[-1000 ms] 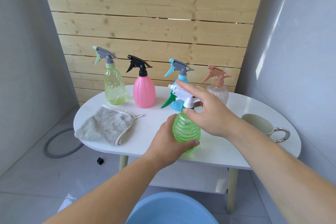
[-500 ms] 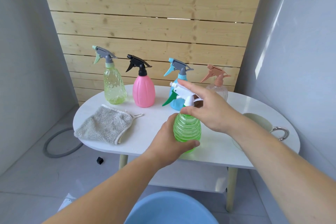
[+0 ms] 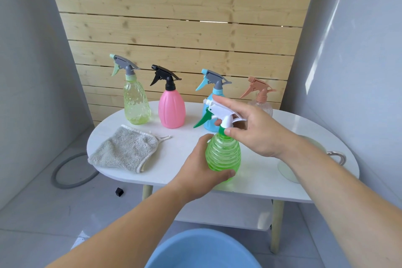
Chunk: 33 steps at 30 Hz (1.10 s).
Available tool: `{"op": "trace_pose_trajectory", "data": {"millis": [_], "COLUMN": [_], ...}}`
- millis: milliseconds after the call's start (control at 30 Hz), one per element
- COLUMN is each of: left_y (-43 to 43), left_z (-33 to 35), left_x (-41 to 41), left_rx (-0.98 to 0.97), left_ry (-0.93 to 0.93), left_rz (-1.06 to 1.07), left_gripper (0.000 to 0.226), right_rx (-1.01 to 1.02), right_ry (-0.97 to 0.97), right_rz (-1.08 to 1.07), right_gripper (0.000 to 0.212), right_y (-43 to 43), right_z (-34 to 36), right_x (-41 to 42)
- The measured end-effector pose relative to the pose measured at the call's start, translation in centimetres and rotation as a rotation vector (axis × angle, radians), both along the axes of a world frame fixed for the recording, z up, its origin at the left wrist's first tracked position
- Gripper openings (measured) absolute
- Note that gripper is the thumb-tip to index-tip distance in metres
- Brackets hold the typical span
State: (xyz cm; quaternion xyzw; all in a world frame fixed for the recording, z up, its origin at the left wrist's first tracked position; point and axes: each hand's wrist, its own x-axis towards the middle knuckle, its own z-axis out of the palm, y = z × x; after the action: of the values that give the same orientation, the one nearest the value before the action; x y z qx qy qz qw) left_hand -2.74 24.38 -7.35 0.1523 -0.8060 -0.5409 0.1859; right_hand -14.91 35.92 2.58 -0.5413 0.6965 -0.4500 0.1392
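Note:
A ribbed green spray bottle (image 3: 224, 156) stands at the front edge of the white oval table (image 3: 180, 148). My left hand (image 3: 200, 172) grips its belly from the left, thumb across the lower front. My right hand (image 3: 254, 130) holds its white spray head (image 3: 221, 113) at the neck, with the index finger lying along the top and the thumb on the green collar. The green trigger points left.
Along the back stand a yellow-green bottle (image 3: 136, 102), a pink bottle (image 3: 171, 109), a blue bottle (image 3: 212, 113) and a clear bottle with a tan head (image 3: 260, 98). A grey cloth (image 3: 125, 150) lies left, a pale cup (image 3: 313, 156) right. A blue basin (image 3: 202, 250) sits below me.
My right hand has shifted on the spray head, and the head has turned slightly and risen a little. My left hand keeps its hold on the bottle.

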Motion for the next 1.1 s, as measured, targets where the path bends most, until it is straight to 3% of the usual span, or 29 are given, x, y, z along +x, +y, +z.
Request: {"op": "trace_pose_trajectory", "data": {"millis": [167,333,500,667,833,1100], "left_y": [-0.39,-0.45,-0.28,-0.26,-0.12,-0.48], "left_z": [-0.14,-0.18,-0.19,-0.06,0.04,0.55], "left_x": [-0.07,-0.17,-0.17,-0.03,-0.17,-0.15], "left_rx": [-0.011,0.03,-0.01,-0.004,-0.028,-0.025], "left_ry": [-0.006,-0.019,0.002,-0.007,-0.011,-0.052], "left_rz": [0.008,-0.041,0.052,0.072,0.077,-0.003], "left_gripper": [0.071,0.08,0.074,0.076,0.073,0.075], "right_rx": [-0.021,0.009,-0.004,0.007,0.06,0.042], "right_ry": [-0.025,-0.02,0.052,0.038,0.187,0.031], "right_rz": [0.031,0.007,-0.1,-0.068,-0.113,0.022], "right_gripper": [0.073,0.076,0.073,0.073,0.071,0.08], "right_y": [0.04,-0.06,-0.58,-0.38,-0.37,0.11], "right_z": [0.01,0.02,-0.39,-0.3,0.07,-0.05], "right_x": [-0.06,-0.48,-0.02,-0.28,-0.23,-0.94]}}
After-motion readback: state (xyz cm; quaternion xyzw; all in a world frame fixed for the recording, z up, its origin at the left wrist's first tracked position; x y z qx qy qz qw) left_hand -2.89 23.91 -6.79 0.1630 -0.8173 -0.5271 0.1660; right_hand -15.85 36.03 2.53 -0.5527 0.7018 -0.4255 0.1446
